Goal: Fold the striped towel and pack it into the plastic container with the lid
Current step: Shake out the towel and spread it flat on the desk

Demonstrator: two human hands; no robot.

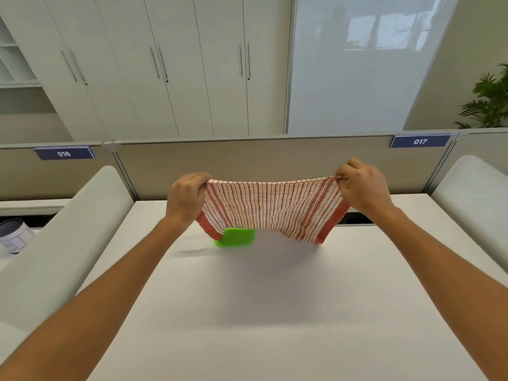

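Head view. Red-and-white striped cloth towel with solid red end bands [270, 209] held aloft above the white rectangular desk top [275, 298], clear of its surface, stretched level between both hands. Left hand [187, 198] closed over the towel's left upper corner, fingers curled tight around the cloth. Right hand [362, 188] pinching the towel's right upper corner, fingertips [342, 180] pressed together on the hem. Towel sagging in the middle, lower edge hanging free, red bands drooping at both sides. Bright green plastic lid [236, 237] lying on the desk top directly beneath the towel's left lower edge, partly hidden behind it; container body not discernible. Grey partition panel [275, 163] behind the towel, blue plates numbered 016 [63, 153] and 017 [420, 141] at its left and right.
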